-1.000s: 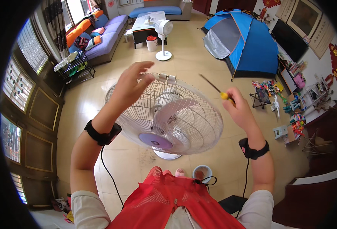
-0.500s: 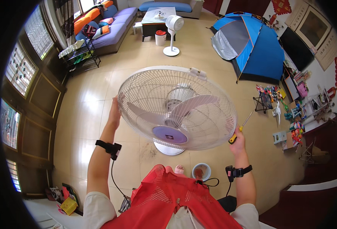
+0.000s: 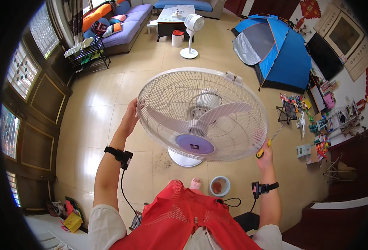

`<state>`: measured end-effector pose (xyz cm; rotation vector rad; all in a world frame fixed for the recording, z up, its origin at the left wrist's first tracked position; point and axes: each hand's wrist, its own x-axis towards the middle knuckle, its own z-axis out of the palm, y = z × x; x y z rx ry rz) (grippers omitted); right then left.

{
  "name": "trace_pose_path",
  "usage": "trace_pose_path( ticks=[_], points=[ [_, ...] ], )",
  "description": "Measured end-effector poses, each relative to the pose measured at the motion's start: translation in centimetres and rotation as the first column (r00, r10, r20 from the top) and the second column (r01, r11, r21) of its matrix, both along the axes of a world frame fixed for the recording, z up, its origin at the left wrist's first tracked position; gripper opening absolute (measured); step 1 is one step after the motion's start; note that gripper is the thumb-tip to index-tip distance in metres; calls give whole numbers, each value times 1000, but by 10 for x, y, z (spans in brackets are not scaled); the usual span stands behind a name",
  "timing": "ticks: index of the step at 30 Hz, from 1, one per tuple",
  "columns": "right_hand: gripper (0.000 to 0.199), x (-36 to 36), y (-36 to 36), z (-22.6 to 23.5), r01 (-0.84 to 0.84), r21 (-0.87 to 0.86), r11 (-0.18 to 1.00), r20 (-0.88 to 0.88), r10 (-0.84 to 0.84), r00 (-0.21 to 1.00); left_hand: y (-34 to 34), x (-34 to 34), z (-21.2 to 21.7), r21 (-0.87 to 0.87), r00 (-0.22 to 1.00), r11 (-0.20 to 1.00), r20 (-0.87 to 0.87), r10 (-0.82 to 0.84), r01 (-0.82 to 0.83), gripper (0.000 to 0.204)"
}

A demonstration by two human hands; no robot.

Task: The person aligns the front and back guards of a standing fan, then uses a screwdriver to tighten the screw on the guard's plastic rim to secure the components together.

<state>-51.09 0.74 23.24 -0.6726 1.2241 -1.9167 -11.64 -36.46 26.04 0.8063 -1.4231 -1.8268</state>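
A white pedestal fan with pale blades and a lilac hub stands in front of me, its wire cage tilted upward. My left hand grips the cage's left rim, with the fingers partly hidden behind it. At the opposite rim, my right hand holds a screwdriver with a yellow and black handle, its thin shaft pointing up and right. The same hand also touches the cage edge. On top of the rim sits a white clip. The round white base shows below the cage.
By my feet stands a light blue bowl with reddish-brown contents. Further off are a smaller white fan, a bin, a coffee table and a blue tent. Toys lie along the right; a shoe rack stands left.
The fan cage has shifted and turned a little to the right, and its rim clip moved right with it. Both hands stay on the rim, moving along with it.
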Motion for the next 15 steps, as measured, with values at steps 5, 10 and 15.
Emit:
trace_pose_path(
  ticks=[5, 10, 15],
  points=[
    [48, 6, 16, -26, 164, 162, 973, -227, -125, 966, -8, 13, -21, -230, 999, 973, 37, -21, 29, 90],
    [43, 8, 13, -32, 340, 141, 930, -352, -274, 895, -12, 4, -26, -214, 999, 977, 47, 6, 4, 99],
    [44, 24, 8, -17, 375, 153, 914, -362, -302, 882, -9, 5, -22, -194, 999, 980, 3, 37, -35, 99]
  ],
)
